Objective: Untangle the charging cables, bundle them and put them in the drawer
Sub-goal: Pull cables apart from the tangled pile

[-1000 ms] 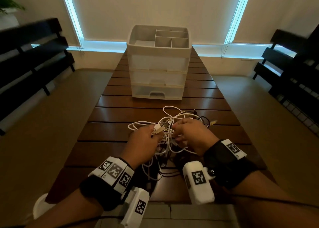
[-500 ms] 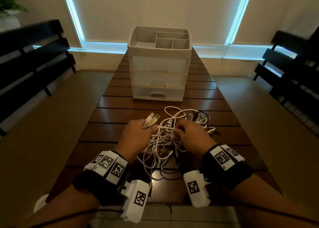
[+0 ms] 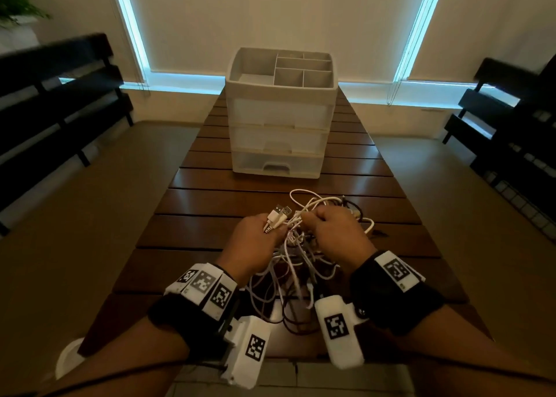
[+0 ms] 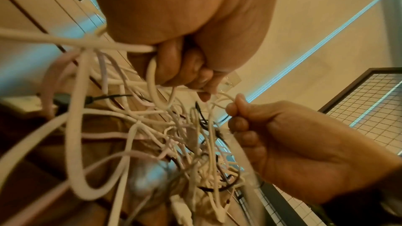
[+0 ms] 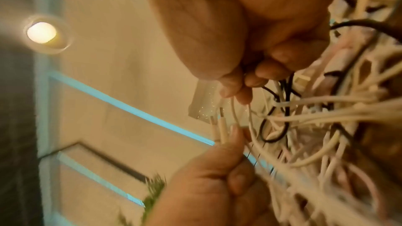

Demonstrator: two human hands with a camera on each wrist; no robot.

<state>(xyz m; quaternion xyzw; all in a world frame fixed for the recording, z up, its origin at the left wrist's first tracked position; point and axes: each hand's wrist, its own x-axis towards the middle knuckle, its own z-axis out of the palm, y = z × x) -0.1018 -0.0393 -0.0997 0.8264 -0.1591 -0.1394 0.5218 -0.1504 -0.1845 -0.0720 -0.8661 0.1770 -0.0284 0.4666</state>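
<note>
A tangle of white and black charging cables (image 3: 296, 272) hangs between my hands above the brown slatted table (image 3: 210, 204). My left hand (image 3: 275, 226) grips a white cable just behind its two USB plugs (image 3: 281, 213), which stick up and away from me. My right hand (image 3: 310, 219) pinches thin white strands close beside it. In the left wrist view, the left hand (image 4: 187, 78) curls round thick white cable, with the right hand (image 4: 234, 112) below it. The right wrist view shows the right hand (image 5: 243, 90) pinching strands above the plugs (image 5: 219, 126). A white drawer unit (image 3: 279, 120) stands farther along the table, with its drawers shut.
Dark slatted benches stand at the left (image 3: 54, 102) and right (image 3: 511, 132) of the table. The unit's top tray (image 3: 255, 66) has empty compartments. More cable loops (image 3: 358, 216) lie on the table beyond my right hand. A plant (image 3: 18, 2) is at the far left.
My left hand has drawn the two white plugs up and left, out of the tangle. The loops that lay to the left on the table have been pulled in. My right hand keeps its pinch.
</note>
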